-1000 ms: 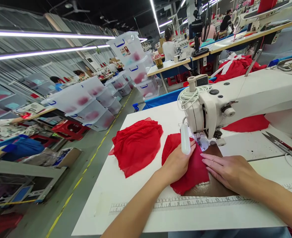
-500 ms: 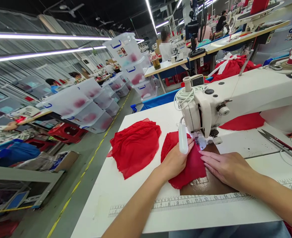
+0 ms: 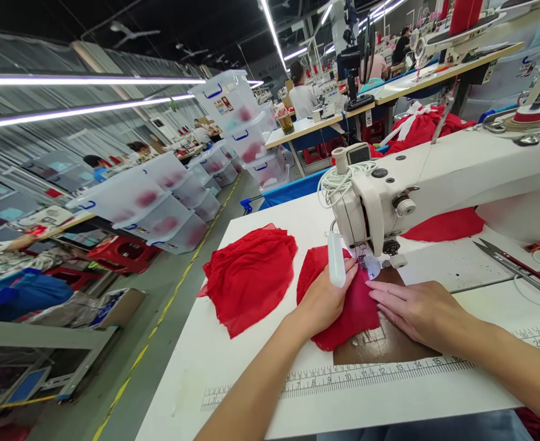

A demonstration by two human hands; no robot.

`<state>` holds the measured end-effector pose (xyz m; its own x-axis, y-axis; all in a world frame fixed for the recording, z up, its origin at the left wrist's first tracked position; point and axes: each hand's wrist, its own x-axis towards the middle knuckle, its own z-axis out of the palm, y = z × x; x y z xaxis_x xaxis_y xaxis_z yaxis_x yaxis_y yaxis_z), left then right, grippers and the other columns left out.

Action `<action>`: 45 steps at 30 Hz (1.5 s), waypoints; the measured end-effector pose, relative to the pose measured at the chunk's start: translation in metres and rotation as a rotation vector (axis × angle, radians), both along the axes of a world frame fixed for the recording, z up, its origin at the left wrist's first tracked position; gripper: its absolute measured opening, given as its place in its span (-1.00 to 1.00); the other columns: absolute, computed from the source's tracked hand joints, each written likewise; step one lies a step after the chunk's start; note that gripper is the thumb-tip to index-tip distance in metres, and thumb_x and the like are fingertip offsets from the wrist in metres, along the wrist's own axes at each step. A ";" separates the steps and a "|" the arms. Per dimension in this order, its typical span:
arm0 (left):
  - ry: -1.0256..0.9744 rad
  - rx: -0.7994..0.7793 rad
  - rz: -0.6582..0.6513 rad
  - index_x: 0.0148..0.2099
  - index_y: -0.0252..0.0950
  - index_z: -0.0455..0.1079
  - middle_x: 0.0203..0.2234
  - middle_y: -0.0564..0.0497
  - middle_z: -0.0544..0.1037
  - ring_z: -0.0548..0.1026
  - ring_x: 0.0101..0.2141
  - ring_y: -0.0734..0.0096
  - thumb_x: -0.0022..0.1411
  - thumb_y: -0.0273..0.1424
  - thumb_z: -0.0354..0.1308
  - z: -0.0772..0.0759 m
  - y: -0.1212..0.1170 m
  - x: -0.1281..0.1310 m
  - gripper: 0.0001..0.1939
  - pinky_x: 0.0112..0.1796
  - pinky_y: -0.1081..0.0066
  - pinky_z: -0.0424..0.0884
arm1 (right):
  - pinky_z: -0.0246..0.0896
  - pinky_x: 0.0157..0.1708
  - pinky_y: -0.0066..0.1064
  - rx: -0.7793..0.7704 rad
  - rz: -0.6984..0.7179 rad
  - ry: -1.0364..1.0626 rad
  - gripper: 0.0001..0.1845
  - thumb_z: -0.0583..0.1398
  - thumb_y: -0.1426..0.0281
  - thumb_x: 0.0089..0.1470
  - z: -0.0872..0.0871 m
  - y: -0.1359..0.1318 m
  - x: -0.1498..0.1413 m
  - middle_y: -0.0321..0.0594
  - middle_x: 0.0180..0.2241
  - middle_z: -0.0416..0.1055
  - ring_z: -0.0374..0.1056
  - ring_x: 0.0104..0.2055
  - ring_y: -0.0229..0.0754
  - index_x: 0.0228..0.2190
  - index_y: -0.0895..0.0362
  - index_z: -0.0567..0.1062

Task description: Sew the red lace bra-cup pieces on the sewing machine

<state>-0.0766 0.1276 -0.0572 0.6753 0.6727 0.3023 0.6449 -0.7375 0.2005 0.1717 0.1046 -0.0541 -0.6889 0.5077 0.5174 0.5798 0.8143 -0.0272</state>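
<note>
Red fabric (image 3: 355, 312) lies under the presser foot of a white sewing machine (image 3: 453, 165), its right edge along the needle area. My left hand (image 3: 325, 297) rests flat on this fabric, fingers stretched toward the foot, partly behind a pale lamp (image 3: 337, 260). To the right of the foot, my right hand (image 3: 417, 309) lies with fingers extended, fingertips at the fabric's edge and palm over a brown plate (image 3: 366, 349). A second piece of red fabric (image 3: 251, 275) lies crumpled on the table to the left.
Thread snips (image 3: 518, 266) lie on the right beside the machine. A printed ruler (image 3: 375, 375) runs along the front of the white table (image 3: 196, 367). Clear plastic bins (image 3: 247, 131) are stacked beyond an aisle. Another person (image 3: 302, 92) sits at a machine behind.
The camera view has shifted slightly. Both hands and the red fabric stay almost in place at the presser foot.
</note>
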 end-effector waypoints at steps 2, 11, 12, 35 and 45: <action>0.022 0.028 0.030 0.36 -0.31 0.16 0.29 -0.32 0.34 0.28 0.32 0.07 0.44 -0.58 -0.14 0.003 -0.002 0.001 -0.50 0.23 -0.10 0.37 | 0.25 -0.58 -0.32 0.009 0.053 0.024 -0.61 -0.05 0.48 0.39 0.003 -0.002 0.002 -0.19 -0.01 0.59 0.52 -0.47 -0.22 -0.15 0.13 0.58; 0.190 -0.055 0.085 0.29 -0.32 0.25 0.09 -0.18 0.49 0.59 -0.11 0.23 0.43 -0.57 -0.09 0.039 -0.030 0.016 -0.57 -0.26 0.31 0.63 | 0.23 -0.56 -0.29 -0.068 0.162 0.023 -0.65 -0.05 0.50 0.37 0.004 -0.011 0.006 -0.15 -0.08 0.62 0.51 -0.46 -0.17 -0.19 0.13 0.53; 0.246 -0.052 0.086 0.31 -0.30 0.24 0.11 -0.17 0.48 0.60 -0.14 0.24 0.45 -0.55 -0.08 0.040 -0.032 0.017 -0.56 -0.32 0.32 0.61 | 0.24 -0.55 -0.29 -0.071 0.154 0.026 -0.64 -0.06 0.50 0.38 0.002 -0.011 0.006 -0.15 -0.09 0.62 0.51 -0.46 -0.17 -0.20 0.12 0.52; 0.428 0.002 0.034 0.41 -0.18 0.15 0.35 -0.24 0.26 0.47 0.15 0.05 0.43 -0.49 0.04 0.027 -0.039 0.009 -0.46 -0.07 0.19 0.57 | 0.31 -0.51 -0.39 -0.094 0.222 0.005 -0.63 -0.02 0.56 0.28 0.013 -0.012 0.003 -0.10 -0.20 0.63 0.50 -0.44 -0.20 -0.18 0.14 0.58; 0.448 0.055 0.020 0.39 -0.21 0.19 0.34 -0.23 0.29 0.51 0.11 0.10 0.46 -0.42 0.04 0.028 -0.039 0.009 -0.51 0.07 0.17 0.47 | 0.33 -0.48 -0.43 -0.123 0.225 -0.001 -0.65 0.01 0.57 0.27 0.011 -0.012 0.005 -0.08 -0.17 0.62 0.51 -0.41 -0.21 -0.15 0.13 0.57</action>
<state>-0.0676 0.0881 -0.0288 0.7348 0.6780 0.0185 0.6733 -0.7258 -0.1406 0.1763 0.0926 -0.0434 -0.7923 0.4009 0.4600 0.3847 0.9133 -0.1335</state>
